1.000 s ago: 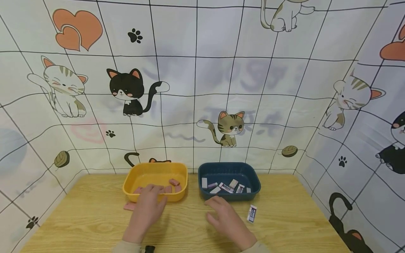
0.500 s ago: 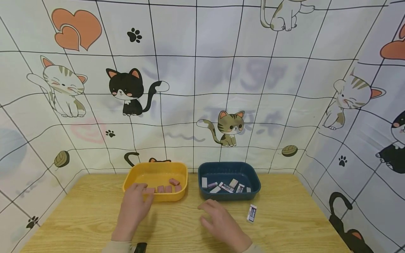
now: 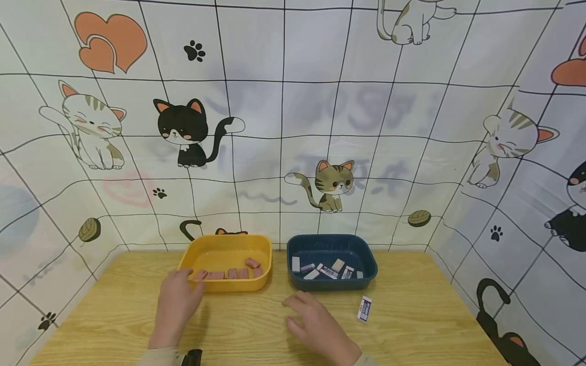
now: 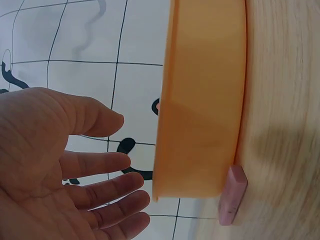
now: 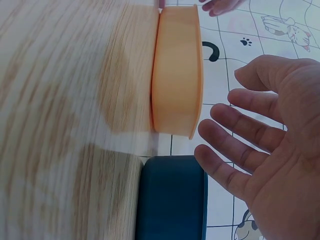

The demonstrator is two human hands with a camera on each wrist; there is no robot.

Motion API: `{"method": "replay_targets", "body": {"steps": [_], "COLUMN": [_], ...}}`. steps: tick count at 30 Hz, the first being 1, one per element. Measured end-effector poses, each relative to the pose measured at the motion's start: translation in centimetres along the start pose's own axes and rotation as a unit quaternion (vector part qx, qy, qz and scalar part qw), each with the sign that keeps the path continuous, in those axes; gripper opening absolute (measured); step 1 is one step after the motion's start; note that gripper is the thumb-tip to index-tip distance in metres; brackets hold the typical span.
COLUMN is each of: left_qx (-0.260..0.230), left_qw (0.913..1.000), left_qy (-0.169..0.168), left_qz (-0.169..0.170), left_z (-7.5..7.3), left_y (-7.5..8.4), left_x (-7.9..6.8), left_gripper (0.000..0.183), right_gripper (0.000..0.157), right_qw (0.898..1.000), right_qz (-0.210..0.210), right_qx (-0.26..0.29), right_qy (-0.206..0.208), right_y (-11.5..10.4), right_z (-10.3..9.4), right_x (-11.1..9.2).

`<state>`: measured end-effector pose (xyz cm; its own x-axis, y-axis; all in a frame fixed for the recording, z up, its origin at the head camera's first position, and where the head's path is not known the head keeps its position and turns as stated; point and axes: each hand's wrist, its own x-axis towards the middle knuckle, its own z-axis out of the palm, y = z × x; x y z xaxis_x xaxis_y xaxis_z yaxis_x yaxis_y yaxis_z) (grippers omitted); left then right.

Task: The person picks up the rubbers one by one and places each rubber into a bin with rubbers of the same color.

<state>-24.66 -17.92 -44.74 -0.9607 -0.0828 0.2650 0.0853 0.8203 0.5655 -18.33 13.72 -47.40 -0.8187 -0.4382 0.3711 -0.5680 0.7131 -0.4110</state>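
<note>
My left hand [image 3: 176, 304] hovers at the front left corner of the yellow bin [image 3: 229, 286], holding nothing. Its fingers are loosely spread in the left wrist view. Several pink erasers [image 3: 216, 275] lie inside that bin. On the table against the bin's base is another pink eraser [image 4: 233, 195], hidden behind my left hand in the head view. My right hand [image 3: 318, 323], also holding nothing, is over the table in front of the blue bin [image 3: 334, 284], fingers relaxed. White erasers, some in printed sleeves [image 3: 327, 272], lie in the blue bin.
A white eraser in a blue-printed sleeve [image 3: 364, 309] lies on the wooden table [image 3: 421, 325], right of my right hand. Both bins stand side by side against a cat-patterned cloth backdrop [image 3: 256, 112] with a narrow gap between them.
My left hand has moved left and back from over the yellow bin to its front left corner, uncovering the erasers inside. My right hand has shifted slightly left.
</note>
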Motion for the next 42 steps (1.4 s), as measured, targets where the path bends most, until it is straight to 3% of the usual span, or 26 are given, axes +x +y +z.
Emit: {"method": "replay_targets", "body": {"steps": [9, 19, 26, 33, 42], "left_qx": [0.001, -0.008, 0.03, 0.047, 0.073], "left_qw": [0.9987, 0.9954, 0.9957, 0.995, 0.9911], "left_qy": [-0.017, -0.036, -0.056, -0.079, -0.107], "left_qz": [-0.047, -0.089, -0.068, -0.038, -0.033], "left_z": [-0.1, 0.1, 0.8, 1.5, 1.9], "left_y": [-1.8, -3.3, -3.7, -4.2, -4.1], "left_x": [0.1, 0.3, 0.4, 0.3, 0.2], "left_gripper": [0.052, 0.055, 0.048, 0.027, 0.029], "right_gripper": [0.026, 0.026, 0.027, 0.026, 0.027], "right_qw": [0.999, 0.999, 0.999, 0.999, 0.999], "right_qz": [0.023, 0.015, 0.015, 0.006, 0.016], "right_qx": [0.011, 0.001, -0.002, -0.004, 0.002], "right_qy": [-0.027, -0.033, -0.036, -0.032, -0.044], "right_y": [-0.3, -0.7, -0.7, -0.7, -0.6], "right_z": [0.1, 0.2, 0.3, 0.4, 0.4], "right_x": [0.2, 0.2, 0.2, 0.2, 0.1]}}
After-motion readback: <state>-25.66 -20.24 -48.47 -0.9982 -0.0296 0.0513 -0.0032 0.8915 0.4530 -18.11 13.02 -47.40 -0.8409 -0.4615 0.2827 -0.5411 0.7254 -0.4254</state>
